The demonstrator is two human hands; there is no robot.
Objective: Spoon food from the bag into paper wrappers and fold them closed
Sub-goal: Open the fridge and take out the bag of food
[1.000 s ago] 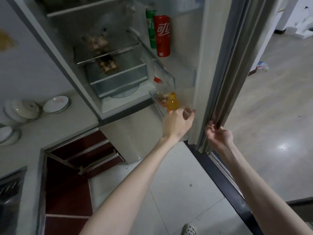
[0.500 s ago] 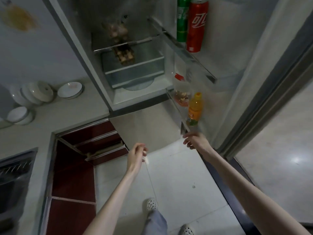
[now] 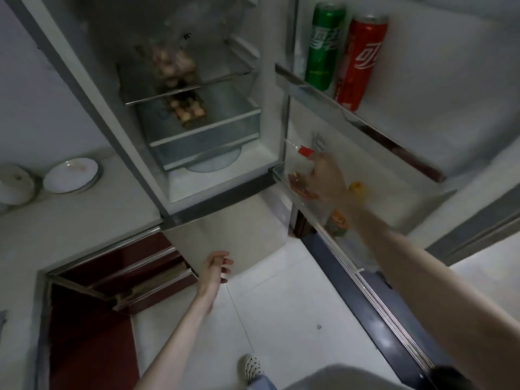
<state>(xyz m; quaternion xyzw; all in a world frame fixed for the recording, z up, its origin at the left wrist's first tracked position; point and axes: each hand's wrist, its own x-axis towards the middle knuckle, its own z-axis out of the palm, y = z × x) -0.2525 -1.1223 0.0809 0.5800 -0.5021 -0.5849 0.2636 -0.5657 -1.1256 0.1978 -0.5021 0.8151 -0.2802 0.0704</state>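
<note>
A clear bag holding reddish-brown food (image 3: pixel 297 183) lies in the lowest shelf of the open fridge door (image 3: pixel 281 175), with a red clip (image 3: pixel 305 150) above it. My right hand (image 3: pixel 327 178) reaches into that shelf and is at the bag. It is blurred, and its fingers are not plain to see. My left hand (image 3: pixel 215 267) hangs low in front of the closed lower fridge compartment, fingers spread and holding nothing. No paper wrappers or spoon are in view.
An orange drink bottle (image 3: pixel 339 220) stands in the same door shelf, under my right forearm. A green can (image 3: pixel 323 43) and a red can (image 3: pixel 363 60) stand in the shelf above. Eggs (image 3: pixel 174 63) sit inside the fridge. White plates (image 3: pixel 71 174) rest on the counter at left.
My right hand rose from under the door shelf into it, up to the bag. My left hand stayed low and its fingers opened. The view moved closer to the fridge door.
</note>
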